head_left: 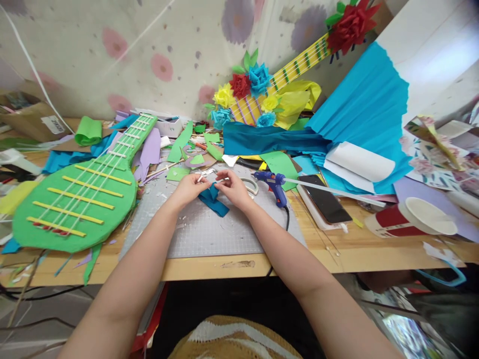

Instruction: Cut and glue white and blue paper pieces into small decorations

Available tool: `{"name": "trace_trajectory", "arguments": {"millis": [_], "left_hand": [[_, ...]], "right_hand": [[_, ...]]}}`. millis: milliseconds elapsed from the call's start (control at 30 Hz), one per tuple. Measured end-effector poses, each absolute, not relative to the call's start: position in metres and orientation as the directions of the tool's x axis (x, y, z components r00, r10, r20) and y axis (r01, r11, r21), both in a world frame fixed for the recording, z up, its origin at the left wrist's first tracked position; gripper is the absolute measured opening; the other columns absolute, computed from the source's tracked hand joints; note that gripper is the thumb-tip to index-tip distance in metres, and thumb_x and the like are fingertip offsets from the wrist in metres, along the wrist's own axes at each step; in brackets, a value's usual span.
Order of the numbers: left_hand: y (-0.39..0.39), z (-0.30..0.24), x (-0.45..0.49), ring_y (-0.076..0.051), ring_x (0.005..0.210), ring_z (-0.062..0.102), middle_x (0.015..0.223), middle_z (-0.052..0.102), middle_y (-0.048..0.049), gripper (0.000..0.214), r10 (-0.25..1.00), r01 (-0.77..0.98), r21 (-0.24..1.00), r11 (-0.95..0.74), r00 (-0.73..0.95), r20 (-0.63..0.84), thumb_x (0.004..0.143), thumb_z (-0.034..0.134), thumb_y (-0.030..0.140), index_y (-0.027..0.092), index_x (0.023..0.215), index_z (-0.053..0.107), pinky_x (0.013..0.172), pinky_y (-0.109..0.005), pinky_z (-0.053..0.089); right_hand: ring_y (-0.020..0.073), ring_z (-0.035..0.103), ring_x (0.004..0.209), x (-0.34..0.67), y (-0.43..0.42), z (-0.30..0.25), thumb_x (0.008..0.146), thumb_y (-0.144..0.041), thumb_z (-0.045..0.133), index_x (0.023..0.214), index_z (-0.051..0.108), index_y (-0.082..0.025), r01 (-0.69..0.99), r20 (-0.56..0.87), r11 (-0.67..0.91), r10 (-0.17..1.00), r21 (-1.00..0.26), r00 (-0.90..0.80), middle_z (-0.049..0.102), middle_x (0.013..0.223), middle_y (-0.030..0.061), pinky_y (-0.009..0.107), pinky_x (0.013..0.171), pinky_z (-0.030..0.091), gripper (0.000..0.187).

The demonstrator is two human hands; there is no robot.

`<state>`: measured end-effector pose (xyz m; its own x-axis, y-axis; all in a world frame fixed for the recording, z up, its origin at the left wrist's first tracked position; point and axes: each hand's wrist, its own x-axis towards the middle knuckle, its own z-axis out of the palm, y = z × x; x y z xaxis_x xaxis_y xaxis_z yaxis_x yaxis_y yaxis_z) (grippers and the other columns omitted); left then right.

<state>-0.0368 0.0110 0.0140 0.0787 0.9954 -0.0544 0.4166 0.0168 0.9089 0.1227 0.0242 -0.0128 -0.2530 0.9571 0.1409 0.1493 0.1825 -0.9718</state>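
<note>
Head camera view: on a pale wooden bench (pixel 209 269), one grey gridded cutting mat (pixel 217 242) lies beneath a person's hands. Just above it, between the two hands, is one small folded piece of deep-blue crepe-like paper (pixel 216 204). It looks light, soft and easily creased or torn, best held lightly by its edges. The right hand (pixel 232 188) pinches its upper part, fingers nearly closed; the fingers of the left hand (pixel 190 188) are drawn together at its left side, though whether they grip it cannot be told. To the right sit one blue glue gun (pixel 275 187), one black phone (pixel 325 198) and one red-and-white paper cup (pixel 394 219); to the left, one green guitar-shaped model (pixel 90 174) bearing five yellow strips. Beyond, one yellow guitar-shaped model (pixel 299 67) carries seven paper flowers: three blue, two red, two yellow.
</note>
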Motion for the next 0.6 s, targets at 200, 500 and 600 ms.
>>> {"name": "trace_trajectory", "arguments": {"millis": [200,500,600], "left_hand": [[0.016,0.017,-0.044,-0.009,0.053,0.037,0.056,0.042,0.0042,0.022,0.998,0.383,0.922,-0.063,-0.001,0.068,0.068,0.057,0.037,0.017,0.064,0.049,0.052,-0.022,0.028],[0.019,0.026,-0.068,-0.008,0.051,0.033,0.057,0.039,0.0051,0.014,0.988,0.377,0.926,-0.033,-0.130,0.088,0.071,0.053,0.030,0.017,0.070,0.049,0.051,-0.022,0.026],[0.020,0.027,-0.071,-0.007,0.050,0.034,0.056,0.040,0.0053,0.016,0.973,0.347,0.937,-0.029,-0.205,0.106,0.070,0.055,0.031,0.016,0.072,0.050,0.050,-0.021,0.027]], "right_hand": [[0.0169,0.057,0.082,0.135,0.015,0.011,0.079,-0.017,0.044,0.099,0.052,-0.020,0.581,0.220,0.291,0.957,-0.760,-0.191,0.061,0.093,0.0052,0.034,0.078,0.045,0.022],[0.0307,0.050,0.102,0.150,0.007,0.021,0.074,-0.008,0.047,0.099,0.056,-0.005,0.976,0.005,0.133,0.991,-0.174,-0.134,0.057,0.102,0.0252,0.040,0.083,0.040,0.027],[0.0324,0.054,0.094,0.152,0.009,0.022,0.071,-0.017,0.055,0.092,0.057,-0.007,0.968,0.011,0.147,0.989,-0.203,-0.148,0.058,0.098,0.0258,0.041,0.078,0.041,0.024]]}}
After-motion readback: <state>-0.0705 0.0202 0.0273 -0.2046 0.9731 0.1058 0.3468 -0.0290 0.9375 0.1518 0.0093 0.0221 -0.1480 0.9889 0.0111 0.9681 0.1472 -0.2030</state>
